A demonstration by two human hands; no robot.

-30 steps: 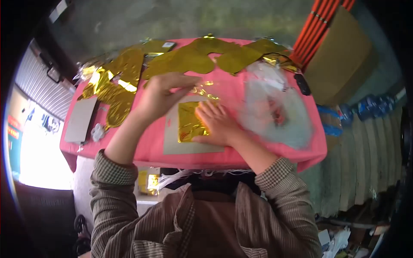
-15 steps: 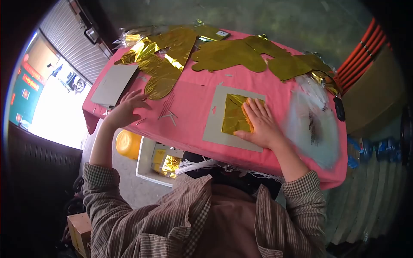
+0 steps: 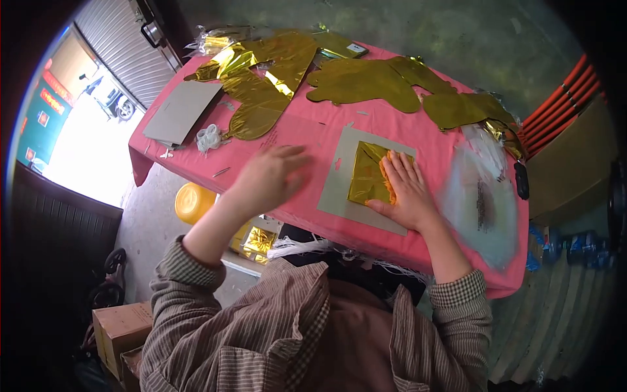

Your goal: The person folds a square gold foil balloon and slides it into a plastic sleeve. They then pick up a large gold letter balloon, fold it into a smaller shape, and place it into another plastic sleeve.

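Flat on a folded gold foil sheet [image 3: 366, 179] lies my right hand [image 3: 408, 196], fingers stretched out. A ragged orange edge of something [image 3: 386, 178] shows beneath it; its kind is hidden. The foil rests on a grey card [image 3: 333, 196] with a small cut-out near its left edge. My left hand [image 3: 271, 173] hovers over the table left of the card, blurred, its fingers extended and apart with nothing visible in them. A clear plastic bag [image 3: 304, 127] lies just beyond it. A white translucent coil [image 3: 209, 138] sits further left.
Gold foil balloons [image 3: 366, 85] spread along the far side of the pink-covered table [image 3: 222, 160]. A stack of grey cards [image 3: 183, 114] stands left. Clear bags [image 3: 480, 202] and a black-handled tool [image 3: 521, 181] lie right. Below are a yellow stool [image 3: 194, 202] and a box of gold packets [image 3: 258, 242].
My left hand has moved right from the table's left part toward the card, uncovering the white coil. My right hand stays flat on the foil. The view has shifted slightly.
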